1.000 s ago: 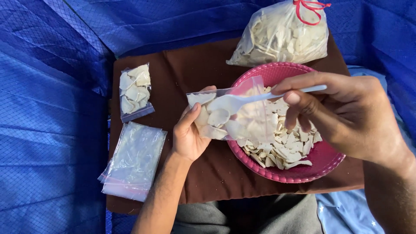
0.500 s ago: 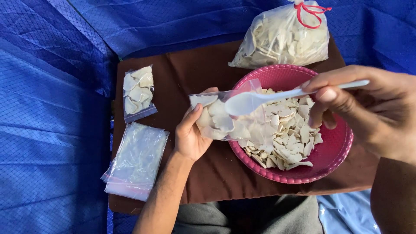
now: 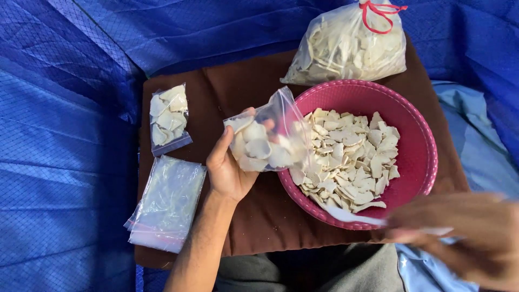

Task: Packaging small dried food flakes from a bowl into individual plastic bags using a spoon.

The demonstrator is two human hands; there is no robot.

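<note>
1. Gripping a small clear bag (image 3: 265, 141) of pale chips, the left hand (image 3: 230, 167) is closed on the bag's side, thumb above, so that its open mouth is tipped over the near rim of the pink bowl (image 3: 416, 151).
2. The bag is thus held just beyond the left fingers, touching the bowl's edge, presumably so that spilled chips fall back in.
3. A white spoon (image 3: 351, 216) is pinched by the blurred right hand (image 3: 459, 238); its bowl end lies against the chip heap (image 3: 348, 157), just to the left of that hand.
4. A filled small bag (image 3: 168, 119) and a stack of empty bags (image 3: 165, 203) lie left of the left hand, well apart.
5. A large tied bag (image 3: 351, 46) rests beyond the bowl.
</note>
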